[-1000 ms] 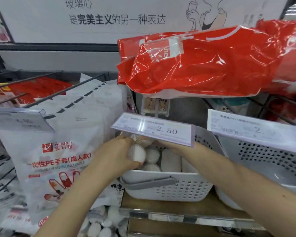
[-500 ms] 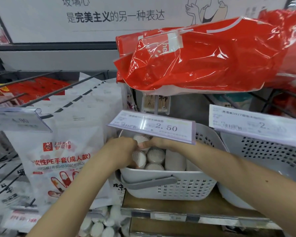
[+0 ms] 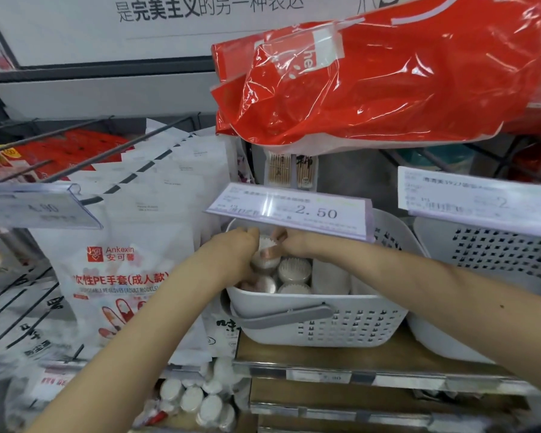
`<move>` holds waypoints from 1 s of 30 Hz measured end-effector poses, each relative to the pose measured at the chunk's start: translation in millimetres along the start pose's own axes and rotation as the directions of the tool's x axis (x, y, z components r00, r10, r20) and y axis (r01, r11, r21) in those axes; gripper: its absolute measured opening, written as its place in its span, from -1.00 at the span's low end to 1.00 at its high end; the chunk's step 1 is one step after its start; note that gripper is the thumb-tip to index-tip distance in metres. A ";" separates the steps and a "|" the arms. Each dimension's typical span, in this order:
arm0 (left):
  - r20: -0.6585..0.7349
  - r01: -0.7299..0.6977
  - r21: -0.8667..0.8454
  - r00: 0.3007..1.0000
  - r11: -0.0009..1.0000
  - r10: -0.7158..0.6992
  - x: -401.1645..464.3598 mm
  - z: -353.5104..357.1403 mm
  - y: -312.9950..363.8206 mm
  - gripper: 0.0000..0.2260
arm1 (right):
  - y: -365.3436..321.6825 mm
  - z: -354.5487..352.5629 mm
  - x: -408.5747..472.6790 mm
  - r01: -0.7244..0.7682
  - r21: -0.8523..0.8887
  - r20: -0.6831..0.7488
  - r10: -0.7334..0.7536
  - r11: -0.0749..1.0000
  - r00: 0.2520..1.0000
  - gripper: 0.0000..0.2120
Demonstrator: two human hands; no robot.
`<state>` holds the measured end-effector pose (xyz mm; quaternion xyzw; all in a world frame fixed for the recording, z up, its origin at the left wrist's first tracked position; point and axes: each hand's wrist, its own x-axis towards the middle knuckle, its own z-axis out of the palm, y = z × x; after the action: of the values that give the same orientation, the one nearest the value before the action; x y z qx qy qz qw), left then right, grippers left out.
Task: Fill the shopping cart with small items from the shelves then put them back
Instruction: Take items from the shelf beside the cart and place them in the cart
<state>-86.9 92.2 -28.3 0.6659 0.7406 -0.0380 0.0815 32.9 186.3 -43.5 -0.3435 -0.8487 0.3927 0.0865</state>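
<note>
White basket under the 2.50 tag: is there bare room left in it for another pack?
The white basket is crowded on its left, where both the left hand and right hand meet over the paper cup packs. To their right a narrow gap seems to run along the right wall. The price tag hides the back.

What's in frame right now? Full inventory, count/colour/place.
basket: one, white with grey handle, on the wooden shelf, centre
paper cup stacks: several, white, inside the basket
second basket: one, white, right of the first
price tag: one, pale purple, reads 2.50, above the basket
red bag: one, glossy plastic, hanging above
glove packs: a row, white with red print, hanging left
toothpick packs: two, behind the tag
left hand: in the basket, gripping a cup stack
right hand: in the basket, fingers on the same stack
</note>
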 end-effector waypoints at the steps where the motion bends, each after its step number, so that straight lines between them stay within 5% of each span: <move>1: -0.087 -0.009 0.002 0.996 1.000 0.010 3.9 4.0 -3.0 -0.70 | 1.1 0.1 -0.3 0.010 -0.012 -0.005 -0.010 1.000 1.000 -0.81; 4: -0.299 -0.052 0.162 0.949 0.985 0.099 14.5 9.2 -7.2 -0.72 | -0.1 -0.9 -2.3 0.015 -0.078 -0.013 -0.016 0.997 1.000 -0.75; 6: -0.318 -0.067 0.274 0.935 0.960 0.156 16.8 7.8 -6.4 -0.72 | 0.5 -3.4 -3.2 0.031 -0.051 -0.015 -0.031 0.998 0.999 -0.90; 8: -0.287 -0.100 0.310 0.938 0.945 0.194 16.9 5.9 -4.0 -0.66 | 2.4 -5.1 -4.2 0.069 -0.052 0.006 -0.068 0.996 0.998 -0.81; 12: -0.198 -0.163 0.218 0.958 0.962 0.208 16.6 0.4 1.1 -0.65 | 11.3 -6.2 1.8 0.128 -0.062 0.061 -0.124 0.990 0.990 -0.74; 16: -0.109 -0.157 0.179 0.978 0.971 0.178 23.4 3.5 -3.3 -0.57 | 23.7 -15.2 13.1 0.047 -0.216 0.247 0.008 0.975 0.969 -0.72; 20: -0.139 -0.149 0.134 0.976 0.980 0.167 24.5 6.2 -6.6 -0.48 | 29.3 -15.4 11.8 0.040 -0.589 0.332 0.197 0.807 0.923 -0.28; 30: -0.167 -0.143 0.142 0.972 0.980 0.166 24.6 5.9 -6.7 -0.51 | 24.5 -19.1 9.1 0.051 -0.635 0.300 0.186 0.770 0.936 -0.20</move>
<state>-95.7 114.6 -38.7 0.7262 0.6868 -0.0197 -0.0253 46.7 215.0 -49.5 -0.3086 -0.9194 0.1405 -0.1990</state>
